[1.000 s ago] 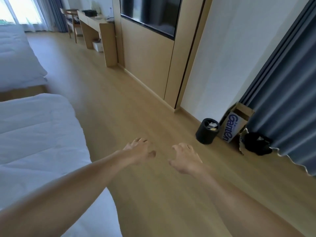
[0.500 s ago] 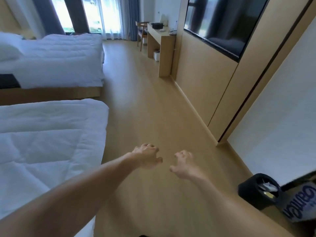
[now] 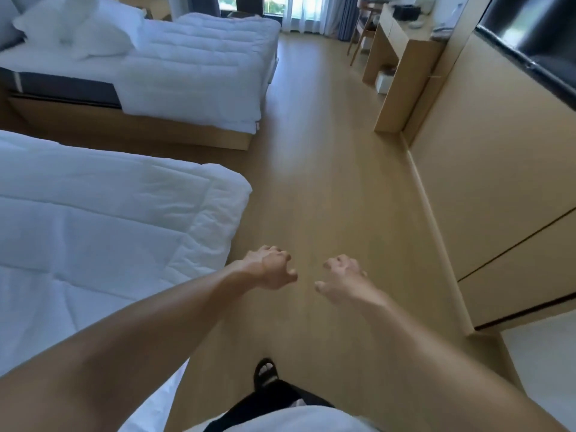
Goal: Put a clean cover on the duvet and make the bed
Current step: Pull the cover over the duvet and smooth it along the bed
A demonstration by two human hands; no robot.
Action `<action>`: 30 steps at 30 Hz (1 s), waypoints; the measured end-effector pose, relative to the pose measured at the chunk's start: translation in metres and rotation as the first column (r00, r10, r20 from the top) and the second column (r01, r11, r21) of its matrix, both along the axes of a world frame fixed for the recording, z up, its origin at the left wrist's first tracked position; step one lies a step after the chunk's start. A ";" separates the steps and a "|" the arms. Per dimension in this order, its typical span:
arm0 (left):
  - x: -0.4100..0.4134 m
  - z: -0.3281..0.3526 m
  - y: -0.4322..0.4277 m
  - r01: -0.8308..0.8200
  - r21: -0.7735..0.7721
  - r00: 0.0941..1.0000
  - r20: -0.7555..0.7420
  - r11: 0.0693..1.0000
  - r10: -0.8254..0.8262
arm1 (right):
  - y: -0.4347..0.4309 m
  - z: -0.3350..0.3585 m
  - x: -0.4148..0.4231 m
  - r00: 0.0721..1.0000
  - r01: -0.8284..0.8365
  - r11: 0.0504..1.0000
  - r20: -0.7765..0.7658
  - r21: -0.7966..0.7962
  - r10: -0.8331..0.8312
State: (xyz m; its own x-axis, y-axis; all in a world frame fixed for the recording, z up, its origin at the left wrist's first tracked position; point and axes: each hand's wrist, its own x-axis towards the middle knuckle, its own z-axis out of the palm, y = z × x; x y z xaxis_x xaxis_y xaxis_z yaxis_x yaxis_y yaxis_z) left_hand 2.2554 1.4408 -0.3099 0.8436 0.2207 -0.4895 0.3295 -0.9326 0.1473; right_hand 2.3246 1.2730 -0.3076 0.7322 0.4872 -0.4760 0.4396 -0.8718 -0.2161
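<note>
White quilted duvet (image 3: 93, 232), puffy and creased, covers the near bed; left hand (image 3: 270, 269) and right hand (image 3: 344, 280) hover empty, fingers loosely curled, above smooth wooden floor (image 3: 327, 182).

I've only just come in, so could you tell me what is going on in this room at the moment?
A person stands on the wooden floor at the foot of the near bed, both arms stretched forward. The left hand and right hand are half curled over the floor and hold nothing. A white quilted duvet lies spread on the near bed, untouched. The far bed has its own duvet and pillows. No separate loose cover is in view.
</note>
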 end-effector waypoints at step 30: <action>0.447 -0.004 0.336 -0.440 0.003 0.897 -0.040 0.898 0.439 | 0.381 -0.008 0.506 0.876 -0.481 0.877 -0.041 -0.008 0.480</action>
